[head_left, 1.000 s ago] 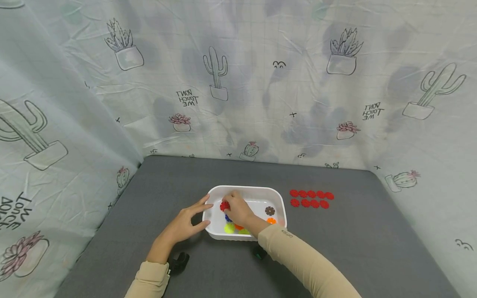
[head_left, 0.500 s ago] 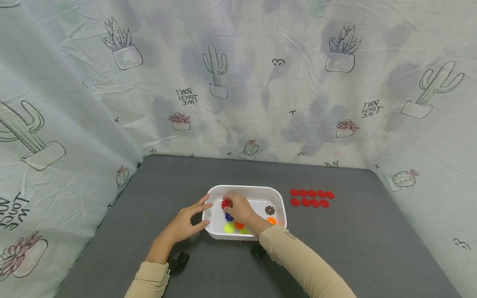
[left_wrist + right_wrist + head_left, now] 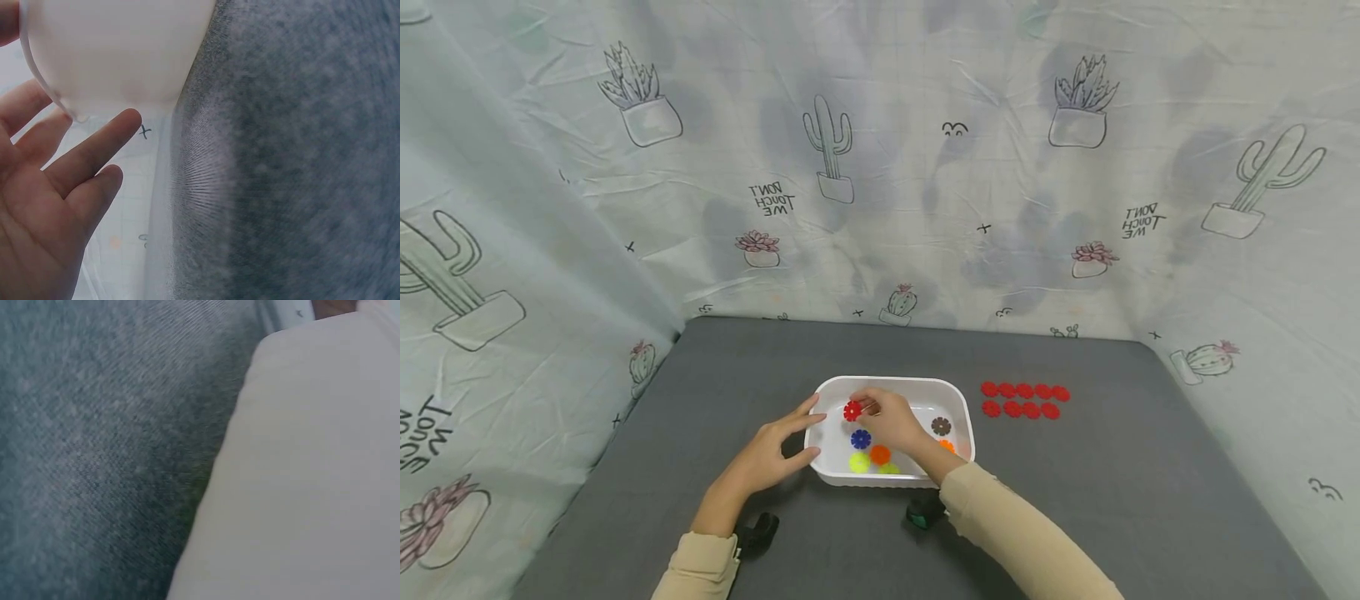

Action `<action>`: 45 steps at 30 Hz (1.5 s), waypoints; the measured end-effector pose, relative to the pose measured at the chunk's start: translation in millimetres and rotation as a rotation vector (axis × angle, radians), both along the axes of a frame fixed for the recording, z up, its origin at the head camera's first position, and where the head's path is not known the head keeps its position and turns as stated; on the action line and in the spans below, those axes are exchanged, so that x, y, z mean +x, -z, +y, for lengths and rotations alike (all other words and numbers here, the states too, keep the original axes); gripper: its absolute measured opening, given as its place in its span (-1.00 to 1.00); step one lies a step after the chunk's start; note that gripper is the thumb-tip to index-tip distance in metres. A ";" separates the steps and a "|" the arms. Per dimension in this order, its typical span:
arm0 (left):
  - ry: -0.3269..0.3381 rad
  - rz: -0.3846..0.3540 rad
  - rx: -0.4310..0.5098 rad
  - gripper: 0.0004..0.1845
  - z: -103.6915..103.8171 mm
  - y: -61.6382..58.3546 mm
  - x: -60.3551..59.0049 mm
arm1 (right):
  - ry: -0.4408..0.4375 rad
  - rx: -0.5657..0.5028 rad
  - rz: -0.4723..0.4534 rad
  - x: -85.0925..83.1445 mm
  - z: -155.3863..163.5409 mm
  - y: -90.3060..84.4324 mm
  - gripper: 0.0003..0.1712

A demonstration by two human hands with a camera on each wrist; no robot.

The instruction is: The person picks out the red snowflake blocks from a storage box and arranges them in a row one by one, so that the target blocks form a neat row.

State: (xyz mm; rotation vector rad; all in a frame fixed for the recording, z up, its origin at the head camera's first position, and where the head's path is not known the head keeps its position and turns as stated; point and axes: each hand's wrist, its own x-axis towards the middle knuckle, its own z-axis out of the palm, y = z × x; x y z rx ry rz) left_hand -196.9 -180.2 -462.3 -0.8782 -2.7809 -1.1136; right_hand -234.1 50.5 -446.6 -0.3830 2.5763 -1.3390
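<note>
A white tray [image 3: 925, 382] holds several notched plastic discs. At its left end is my left hand [image 3: 769, 454], fingers spread and resting at the rim; the left wrist view shows this hand [image 3: 50, 181] with two loose fingers beneath the tray wall [image 3: 119, 56]. Inside the tray, my right hand [image 3: 891, 421] pinches a red notched disc [image 3: 852, 411] at its fingertips. Something brownish shows between those fingers. Just below sits a blue disc [image 3: 861, 439], with an orange disc [image 3: 880, 455] and a yellow-green disc [image 3: 859, 462] near the front wall.
Right of the tray, several red discs [image 3: 1025, 391] lie in two rows on the grey table [image 3: 1120, 500]. A brown disc [image 3: 941, 426] is at the tray's right side. The right sleeve [image 3: 300, 462] fills much of the right wrist view. A patterned curtain [image 3: 895, 167] hangs behind.
My right hand has lifted and shifted slightly, uncovering more of the blue and orange discs. The red disc stays at its fingertips. My left hand keeps its place at the rim.
</note>
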 end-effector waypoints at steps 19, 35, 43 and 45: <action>0.009 0.002 0.007 -0.45 2.1 -0.4 0.1 | 0.197 -0.201 -0.062 19.1 76.7 -25.6 -0.64; 0.006 -0.021 0.020 -0.44 0.4 -2.5 1.9 | 0.381 -0.319 0.017 29.8 177.4 -6.9 -0.54; 0.003 -0.026 0.021 -0.46 0.2 -4.0 3.6 | 0.544 -0.336 0.019 31.7 226.7 4.8 -0.49; 0.002 -0.027 0.019 -0.46 -0.2 -3.6 3.8 | 0.592 -0.360 0.005 31.7 238.5 8.1 -0.47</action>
